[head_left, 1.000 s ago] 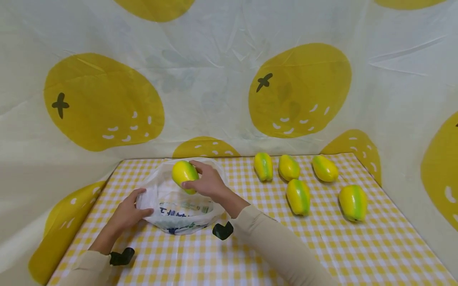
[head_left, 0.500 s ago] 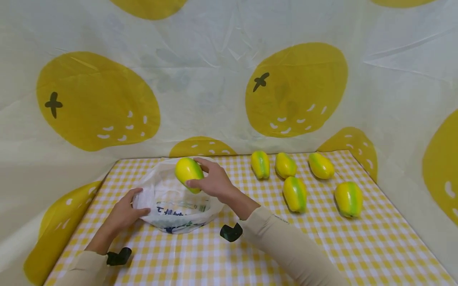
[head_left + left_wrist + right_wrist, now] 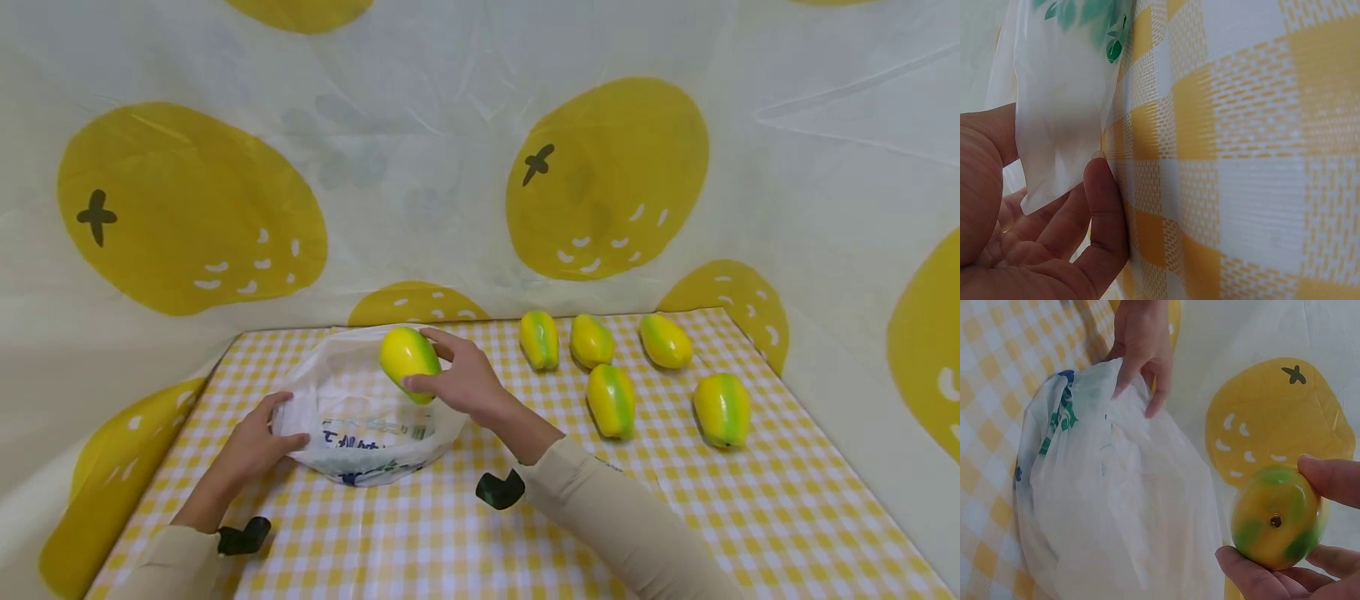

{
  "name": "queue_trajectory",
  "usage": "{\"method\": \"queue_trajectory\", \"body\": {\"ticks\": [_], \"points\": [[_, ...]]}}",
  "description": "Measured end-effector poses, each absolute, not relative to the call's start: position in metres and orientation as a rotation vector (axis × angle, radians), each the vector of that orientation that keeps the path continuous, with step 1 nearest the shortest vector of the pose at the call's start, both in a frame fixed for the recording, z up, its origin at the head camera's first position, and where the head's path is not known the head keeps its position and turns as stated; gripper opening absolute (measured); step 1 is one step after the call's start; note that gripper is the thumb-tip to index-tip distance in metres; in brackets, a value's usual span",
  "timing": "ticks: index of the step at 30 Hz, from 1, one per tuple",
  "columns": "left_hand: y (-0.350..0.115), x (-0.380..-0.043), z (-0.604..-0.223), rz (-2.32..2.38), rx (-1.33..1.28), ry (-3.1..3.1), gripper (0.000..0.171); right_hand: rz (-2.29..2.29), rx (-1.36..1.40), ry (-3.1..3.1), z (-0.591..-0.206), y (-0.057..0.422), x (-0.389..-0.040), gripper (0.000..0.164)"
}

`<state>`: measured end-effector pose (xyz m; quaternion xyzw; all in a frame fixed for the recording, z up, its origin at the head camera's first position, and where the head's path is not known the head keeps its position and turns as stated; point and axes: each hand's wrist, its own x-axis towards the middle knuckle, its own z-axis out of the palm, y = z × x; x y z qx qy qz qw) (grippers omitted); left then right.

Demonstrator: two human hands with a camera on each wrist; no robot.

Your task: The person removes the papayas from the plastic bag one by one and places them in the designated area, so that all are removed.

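In my right hand [image 3: 467, 377] is a glossy papaya [image 3: 407, 357], yellow with green streaks, gripped between thumb and fingers. It is above the right part of the mouth of a white plastic bag [image 3: 300, 421]; the right wrist view shows the papaya [image 3: 1275, 519] end-on, apart from the bag [image 3: 1147, 487]. At the bag's left side, my left hand [image 3: 251, 446] holds the rim, with thumb and fingers around a fold of plastic [image 3: 1063, 125]. Green and dark blue print shows on the bag. Its interior is only partly visible.
Several similar papayas [image 3: 611, 402] lie on the right half of the table, under a yellow-and-white checked cloth [image 3: 787, 517]. A pale curtain [image 3: 420, 192] with large yellow fruit prints hangs right behind the table's back edge.
My right hand has moved the papaya rightward from over the bag's middle toward its right side. The left hand keeps its place at the rim. The head view has shifted slightly.
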<state>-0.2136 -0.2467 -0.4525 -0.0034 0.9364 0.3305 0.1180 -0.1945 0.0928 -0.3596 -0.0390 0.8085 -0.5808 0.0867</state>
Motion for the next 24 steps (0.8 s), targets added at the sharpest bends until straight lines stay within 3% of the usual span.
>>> {"method": "queue_trajectory", "body": {"ticks": [24], "points": [[-0.247, -0.215, -0.452, 0.949, 0.001, 2.735, 0.091, -1.807, -0.038, 2.437, -0.364, 0.125, -0.186, 0.077]]}}
